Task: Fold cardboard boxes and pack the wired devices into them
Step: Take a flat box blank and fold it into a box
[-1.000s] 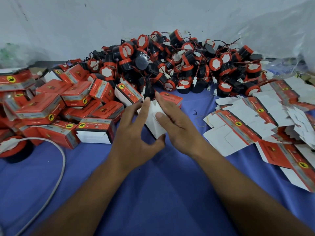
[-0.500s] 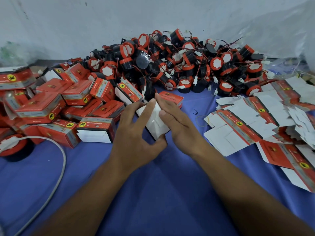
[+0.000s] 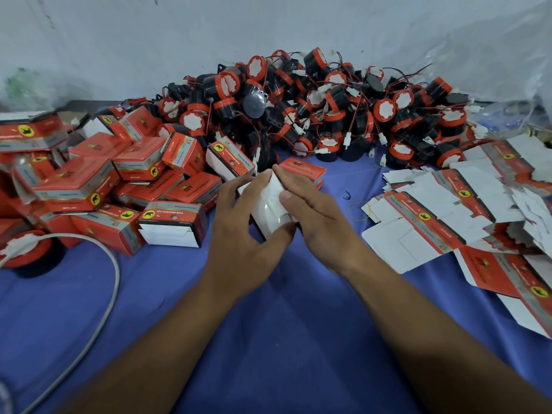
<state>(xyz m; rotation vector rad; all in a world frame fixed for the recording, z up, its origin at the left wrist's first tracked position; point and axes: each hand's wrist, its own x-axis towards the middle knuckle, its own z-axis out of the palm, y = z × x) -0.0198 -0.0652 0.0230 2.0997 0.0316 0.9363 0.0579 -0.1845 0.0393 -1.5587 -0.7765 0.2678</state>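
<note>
A cardboard box blank (image 3: 268, 206), white side up, is held between both hands at the table's centre. My left hand (image 3: 239, 228) grips it from the left, thumb under its lower edge and fingers over the top. My right hand (image 3: 310, 216) pinches its right side, thumb on the white face. Black-and-red wired devices (image 3: 322, 115) lie heaped against the wall behind. Flat unfolded blanks (image 3: 442, 210) are spread at the right. One folded red box (image 3: 303, 171) lies just beyond my fingers.
Several folded red boxes (image 3: 98, 180) are piled at the left. One open-ended box (image 3: 173, 224) lies close to my left hand. A lone device (image 3: 27, 252) and a grey cable (image 3: 98, 297) sit at the near left on the blue cloth (image 3: 268, 339).
Both hands have closed in on the blank and bent it; its white panel now stands narrower and more folded between the fingers. The arms have barely shifted.
</note>
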